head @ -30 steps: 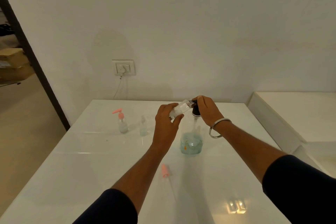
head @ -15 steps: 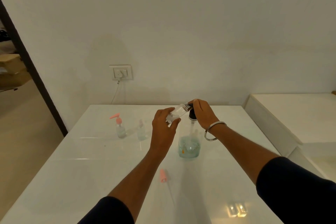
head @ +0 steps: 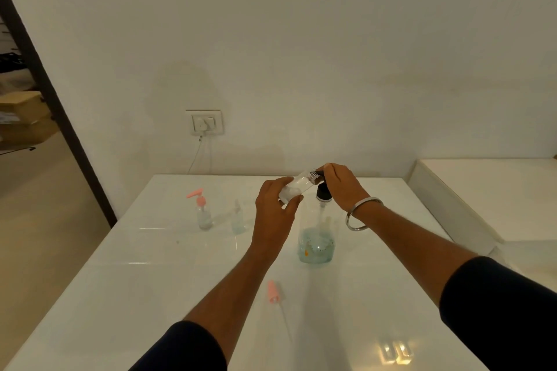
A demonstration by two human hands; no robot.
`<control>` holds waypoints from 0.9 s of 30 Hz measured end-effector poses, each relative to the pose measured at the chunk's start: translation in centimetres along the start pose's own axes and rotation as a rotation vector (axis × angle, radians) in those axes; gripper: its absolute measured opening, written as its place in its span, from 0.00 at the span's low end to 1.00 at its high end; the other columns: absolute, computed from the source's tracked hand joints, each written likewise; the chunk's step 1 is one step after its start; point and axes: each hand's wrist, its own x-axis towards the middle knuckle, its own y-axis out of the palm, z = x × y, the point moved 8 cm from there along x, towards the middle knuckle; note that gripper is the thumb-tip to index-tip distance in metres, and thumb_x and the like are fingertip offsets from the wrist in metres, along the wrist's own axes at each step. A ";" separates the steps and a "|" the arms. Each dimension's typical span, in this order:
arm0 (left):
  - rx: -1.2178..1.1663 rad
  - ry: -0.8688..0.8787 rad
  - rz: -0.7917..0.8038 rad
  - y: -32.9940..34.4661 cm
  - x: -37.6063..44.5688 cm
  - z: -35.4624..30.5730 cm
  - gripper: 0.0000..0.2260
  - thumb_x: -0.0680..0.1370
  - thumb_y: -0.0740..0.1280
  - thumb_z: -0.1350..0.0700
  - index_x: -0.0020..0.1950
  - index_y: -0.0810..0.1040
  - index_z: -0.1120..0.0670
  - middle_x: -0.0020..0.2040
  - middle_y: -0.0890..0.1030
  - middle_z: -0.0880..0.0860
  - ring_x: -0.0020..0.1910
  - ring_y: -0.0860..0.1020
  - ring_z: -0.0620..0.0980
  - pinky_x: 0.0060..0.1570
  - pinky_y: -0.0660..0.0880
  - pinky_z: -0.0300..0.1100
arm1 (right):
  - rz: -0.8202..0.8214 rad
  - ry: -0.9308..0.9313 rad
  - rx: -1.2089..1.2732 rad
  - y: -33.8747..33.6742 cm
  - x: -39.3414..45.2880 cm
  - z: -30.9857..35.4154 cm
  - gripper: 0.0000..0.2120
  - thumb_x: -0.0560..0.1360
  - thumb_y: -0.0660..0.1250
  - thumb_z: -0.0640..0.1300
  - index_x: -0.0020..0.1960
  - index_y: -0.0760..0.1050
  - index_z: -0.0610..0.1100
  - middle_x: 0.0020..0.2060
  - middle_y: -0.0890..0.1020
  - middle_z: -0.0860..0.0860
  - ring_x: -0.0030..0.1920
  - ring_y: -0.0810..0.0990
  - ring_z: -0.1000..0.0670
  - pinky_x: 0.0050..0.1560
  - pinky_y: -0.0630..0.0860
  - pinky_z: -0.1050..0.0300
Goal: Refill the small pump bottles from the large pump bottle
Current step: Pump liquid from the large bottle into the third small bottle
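Note:
The large clear pump bottle [head: 316, 245] stands mid-table with blue-green liquid low in it and a black pump head [head: 323, 193]. My right hand [head: 342, 187] rests over that pump head, fingers curled on its top. My left hand [head: 275, 214] grips a small clear bottle [head: 297, 185], tilted, its open mouth at the pump's nozzle. A loose pink pump cap with its tube [head: 273, 292] lies on the table nearer me. Two more small bottles stand to the left: one with a pink pump [head: 202, 211], one clear [head: 238, 220].
The white glossy table [head: 150, 280] ends at a wall with a socket and cable [head: 205, 122]. A raised white ledge [head: 452, 199] borders the right side. A doorway opens at the far left.
Both hands keep the same hold on the small bottle and the pump head. The view has shifted slightly; nothing on the table has moved.

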 end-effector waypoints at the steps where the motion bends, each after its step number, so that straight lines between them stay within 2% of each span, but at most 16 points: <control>1: 0.007 -0.004 0.001 0.1 -0.1 0.3 0.15 0.73 0.72 0.56 0.59 0.76 0.52 0.52 0.76 0.48 0.51 0.76 0.44 0.47 0.78 0.38 | 0.003 0.015 0.028 0.3 0.0 -0.3 0.18 0.81 0.49 0.40 0.52 0.75 0.33 0.43 0.77 0.44 0.43 0.74 0.48 0.40 0.70 0.63; 5: 0.013 -0.045 0.006 0.5 -0.3 1.2 0.16 0.73 0.72 0.56 0.59 0.76 0.51 0.54 0.76 0.48 0.52 0.76 0.45 0.47 0.77 0.35 | -0.011 0.053 0.080 0.8 0.0 -1.0 0.18 0.80 0.50 0.41 0.52 0.74 0.31 0.41 0.77 0.36 0.41 0.73 0.47 0.37 0.69 0.64; 8: 0.013 -0.047 0.000 0.5 -0.3 1.1 0.15 0.73 0.72 0.57 0.59 0.76 0.51 0.53 0.76 0.48 0.51 0.76 0.45 0.46 0.77 0.35 | 0.007 0.068 0.058 0.8 -0.1 -1.2 0.18 0.81 0.50 0.41 0.52 0.74 0.30 0.43 0.77 0.36 0.42 0.73 0.46 0.38 0.69 0.64; 11: -0.019 -0.042 -0.008 0.2 -0.5 0.6 0.15 0.73 0.72 0.57 0.58 0.76 0.52 0.53 0.75 0.48 0.50 0.76 0.42 0.44 0.75 0.29 | -0.006 0.037 0.049 0.5 -0.3 -0.8 0.18 0.81 0.49 0.40 0.53 0.74 0.30 0.45 0.79 0.36 0.43 0.74 0.46 0.42 0.70 0.60; 13: -0.047 -0.043 -0.006 0.1 -0.6 0.1 0.15 0.73 0.72 0.57 0.59 0.76 0.53 0.53 0.76 0.48 0.50 0.77 0.42 0.44 0.74 0.27 | -0.024 -0.004 0.030 0.0 -0.4 0.0 0.18 0.80 0.49 0.39 0.53 0.75 0.32 0.45 0.80 0.40 0.45 0.75 0.48 0.48 0.71 0.57; 16: -0.036 -0.030 -0.001 -0.1 -0.3 -0.4 0.15 0.73 0.72 0.57 0.59 0.76 0.52 0.53 0.76 0.48 0.50 0.77 0.42 0.44 0.74 0.27 | -0.017 -0.031 -0.025 -0.6 -0.5 0.8 0.17 0.80 0.49 0.38 0.51 0.76 0.34 0.44 0.78 0.46 0.45 0.75 0.48 0.48 0.71 0.58; 18: -0.028 -0.022 0.000 -0.1 -0.2 -0.4 0.15 0.73 0.72 0.58 0.58 0.76 0.52 0.53 0.76 0.48 0.50 0.77 0.44 0.44 0.75 0.28 | -0.001 -0.031 -0.050 -0.4 -0.5 0.7 0.17 0.80 0.49 0.38 0.51 0.75 0.33 0.44 0.79 0.43 0.45 0.75 0.46 0.49 0.72 0.55; 21: -0.024 -0.034 -0.005 0.0 -0.3 0.3 0.16 0.72 0.73 0.58 0.59 0.76 0.53 0.53 0.76 0.48 0.50 0.77 0.44 0.44 0.74 0.27 | -0.007 0.006 -0.004 0.4 -0.3 -0.3 0.18 0.81 0.49 0.41 0.53 0.74 0.31 0.48 0.80 0.36 0.49 0.77 0.38 0.53 0.74 0.47; 23: -0.043 -0.047 -0.007 0.2 -0.5 0.8 0.16 0.72 0.73 0.58 0.58 0.76 0.53 0.52 0.76 0.48 0.50 0.77 0.44 0.44 0.74 0.27 | -0.017 0.025 0.024 0.6 -0.2 -0.9 0.18 0.81 0.50 0.41 0.52 0.74 0.30 0.47 0.79 0.33 0.45 0.77 0.37 0.49 0.75 0.50; 25: -0.044 -0.051 -0.014 0.3 -0.5 1.0 0.16 0.72 0.73 0.59 0.58 0.77 0.53 0.52 0.76 0.48 0.49 0.77 0.44 0.44 0.75 0.28 | -0.005 0.043 0.016 0.8 -0.1 -1.2 0.18 0.81 0.50 0.41 0.51 0.74 0.30 0.46 0.79 0.33 0.40 0.74 0.44 0.44 0.72 0.55; 27: -0.043 -0.051 -0.019 0.3 -0.5 1.0 0.16 0.72 0.73 0.59 0.58 0.77 0.52 0.52 0.76 0.47 0.49 0.77 0.44 0.44 0.75 0.28 | 0.002 0.049 -0.010 0.8 -0.1 -1.4 0.19 0.81 0.49 0.42 0.50 0.73 0.30 0.46 0.79 0.32 0.40 0.72 0.46 0.44 0.70 0.54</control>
